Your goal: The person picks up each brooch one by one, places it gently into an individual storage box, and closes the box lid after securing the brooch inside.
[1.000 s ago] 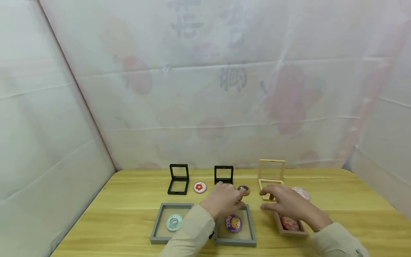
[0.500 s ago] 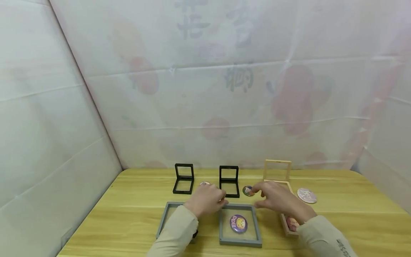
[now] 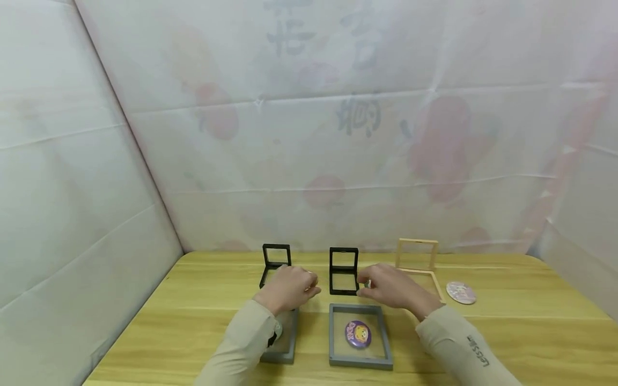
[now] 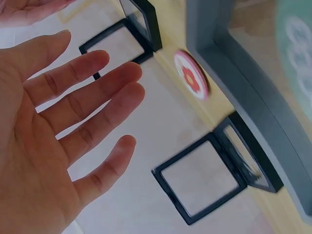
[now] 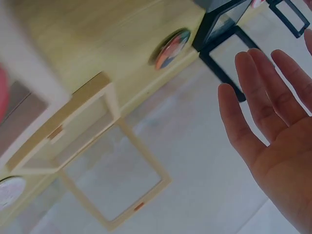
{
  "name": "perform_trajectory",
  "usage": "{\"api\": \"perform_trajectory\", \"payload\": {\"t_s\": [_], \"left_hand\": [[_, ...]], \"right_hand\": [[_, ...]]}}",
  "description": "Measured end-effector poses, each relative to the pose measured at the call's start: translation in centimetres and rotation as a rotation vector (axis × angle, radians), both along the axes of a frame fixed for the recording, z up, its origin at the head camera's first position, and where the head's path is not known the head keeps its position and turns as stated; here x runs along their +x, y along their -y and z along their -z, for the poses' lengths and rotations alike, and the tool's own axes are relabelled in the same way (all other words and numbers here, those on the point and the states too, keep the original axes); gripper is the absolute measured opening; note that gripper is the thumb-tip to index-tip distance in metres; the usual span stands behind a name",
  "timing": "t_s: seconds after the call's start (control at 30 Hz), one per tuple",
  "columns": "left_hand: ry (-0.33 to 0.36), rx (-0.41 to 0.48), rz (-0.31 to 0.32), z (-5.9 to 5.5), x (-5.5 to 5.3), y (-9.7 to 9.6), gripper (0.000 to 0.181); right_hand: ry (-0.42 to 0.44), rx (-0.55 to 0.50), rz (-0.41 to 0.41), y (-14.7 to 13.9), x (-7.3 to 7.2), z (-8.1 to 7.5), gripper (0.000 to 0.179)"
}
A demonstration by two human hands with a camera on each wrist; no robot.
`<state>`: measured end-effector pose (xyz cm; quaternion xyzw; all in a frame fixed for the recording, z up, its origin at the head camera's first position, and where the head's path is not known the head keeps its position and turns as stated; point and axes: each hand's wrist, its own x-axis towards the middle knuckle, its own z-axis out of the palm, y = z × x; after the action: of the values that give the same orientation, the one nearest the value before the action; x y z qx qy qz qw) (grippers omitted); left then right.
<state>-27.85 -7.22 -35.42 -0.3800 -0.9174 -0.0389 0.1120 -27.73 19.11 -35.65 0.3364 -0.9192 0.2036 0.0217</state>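
Observation:
My left hand (image 3: pixel 288 289) hovers over the left side of the table, fingers loosely extended and holding nothing. It overlaps the lower half of a black hinged display frame (image 3: pixel 277 254) and hides most of a round red-flower badge (image 4: pixel 191 75), which the left wrist view shows. Facing it, my right hand (image 3: pixel 393 287) is also unloaded, its fingers spread in the right wrist view. Its fingertips are beside a second black hinged frame (image 3: pixel 344 294), over a small dark-and-orange badge (image 5: pixel 171 50). Behind the right hand stands a cream hinged frame (image 3: pixel 417 240), raised open.
In front, a grey frame (image 3: pixel 361 363) holds a purple bear badge (image 3: pixel 358 334). Another grey frame (image 3: pixel 280 357) with a green badge (image 3: pixel 278 328) is partly under the left sleeve. A pale pink badge (image 3: pixel 461 292) lies at right. White printed cloth (image 3: pixel 309 161) walls the table.
Both hands have shifted left across the table. The right hand now covers the small dark-and-orange badge, and its sleeve hides the brown frame. The frames and badges stay where they were.

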Motion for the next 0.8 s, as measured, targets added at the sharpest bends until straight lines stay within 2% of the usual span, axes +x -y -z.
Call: {"api": "perform_trajectory", "payload": {"t_s": [0.2, 0.3, 0.53, 0.67, 0.8], "left_hand": [[-0.047, -0.042, -0.021, 0.1, -0.6, 1.5, 0.019], [-0.053, -0.027, -0.028, 0.0, -0.8, 2.2, 0.019], [-0.007, 0.011, -0.051, -0.3, -0.9, 3.6, 0.018], [0.016, 0.001, -0.082, -0.3, -1.0, 4.1, 0.018], [0.07, 0.034, -0.112, -0.3, -1.2, 4.8, 0.015]], "right_hand": [[0.007, 0.011, 0.001, 1.3, -0.4, -0.1, 0.017], [0.023, 0.01, 0.007, 1.9, -0.6, -0.2, 0.015], [0.059, 0.005, 0.008, 3.1, -1.0, -0.3, 0.018], [0.068, -0.008, -0.008, 3.6, -1.3, -0.1, 0.013], [0.08, -0.019, -0.022, 4.1, -1.7, 0.0, 0.008]]}}
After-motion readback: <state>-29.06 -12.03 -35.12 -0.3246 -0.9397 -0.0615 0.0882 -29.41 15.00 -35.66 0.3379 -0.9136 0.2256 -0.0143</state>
